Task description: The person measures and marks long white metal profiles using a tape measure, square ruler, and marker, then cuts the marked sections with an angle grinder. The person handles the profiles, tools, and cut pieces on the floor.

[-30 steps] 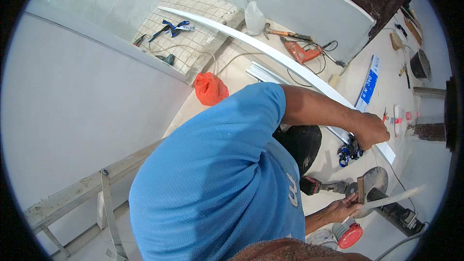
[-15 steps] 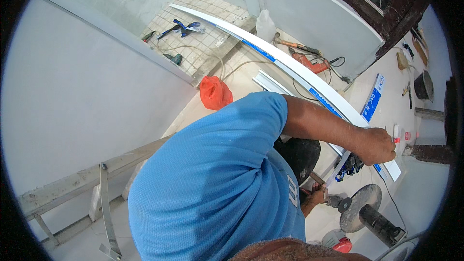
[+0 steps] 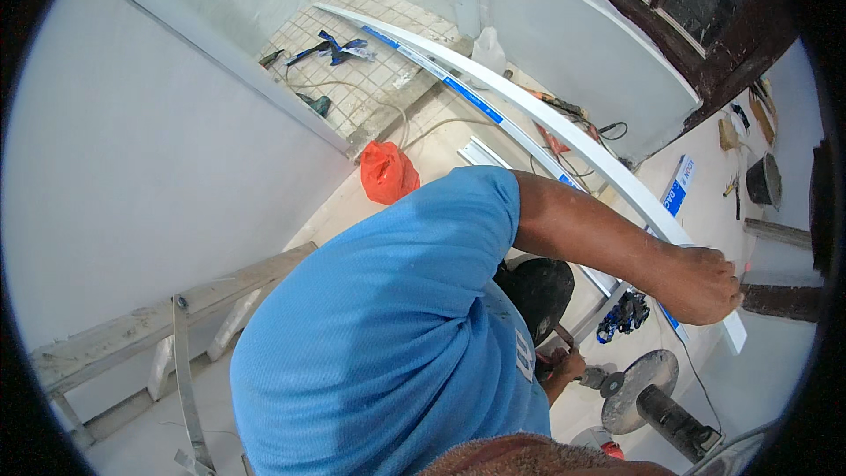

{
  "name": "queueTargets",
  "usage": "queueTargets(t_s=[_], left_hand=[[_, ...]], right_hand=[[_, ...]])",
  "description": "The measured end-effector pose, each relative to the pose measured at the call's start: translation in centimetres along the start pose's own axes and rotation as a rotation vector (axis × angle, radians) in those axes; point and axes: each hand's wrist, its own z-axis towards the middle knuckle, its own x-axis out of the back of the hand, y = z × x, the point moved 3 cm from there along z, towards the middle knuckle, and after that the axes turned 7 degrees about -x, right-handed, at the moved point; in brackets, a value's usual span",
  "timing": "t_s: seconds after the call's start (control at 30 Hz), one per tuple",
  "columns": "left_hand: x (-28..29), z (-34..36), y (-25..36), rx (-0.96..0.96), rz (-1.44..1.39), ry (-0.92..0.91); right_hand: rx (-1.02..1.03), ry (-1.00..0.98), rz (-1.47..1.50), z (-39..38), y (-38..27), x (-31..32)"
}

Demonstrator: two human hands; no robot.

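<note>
My left hand point(image 3: 701, 286) reaches out to the right, its fingers curled round a long white trim strip point(image 3: 654, 208). The strip runs up to the tiled area at the far left and bows away from a second strip point(image 3: 471, 99) with blue film. Close to my body, my right hand point(image 3: 564, 365) is closed beside a thin metal strip and a brown handle-like piece point(image 3: 564, 335). What it grips is partly hidden. A grey tool head with a small dark disc point(image 3: 611, 383) shows right next to it. Crumpled dark blue film point(image 3: 622, 317) lies between my hands.
A round metal plate point(image 3: 648, 370) and black cylinder point(image 3: 674, 423) stand at lower right. An orange bag point(image 3: 388, 173), a hammer point(image 3: 564, 106) and an orange power tool with cables point(image 3: 553, 143) lie beyond. A ladder point(image 3: 132, 335) is at left; a dark bucket point(image 3: 763, 180) is far right.
My left hand has moved slightly right and down. The white strip now stands apart from the blue-filmed one, with a gap between them. The view has shifted a little.
</note>
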Motion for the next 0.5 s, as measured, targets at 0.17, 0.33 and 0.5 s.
queueTargets(t_s=[0.17,0.33,0.5], left_hand=[[3.9,2.1,0.7,-0.133,0.223,0.301],[2.0,1.4,2.5,-0.032,0.4,0.467],[-0.2,0.2,3.9,0.008,0.464,0.468]], right_hand=[[-0.07,-0.039,0.195,0.5,-4.3,2.1],[0.687,-0.234,0.257,-18.9,-25.5,-3.8],[0.935,-0.517,0.357,-26.3,-32.9,-10.3]])
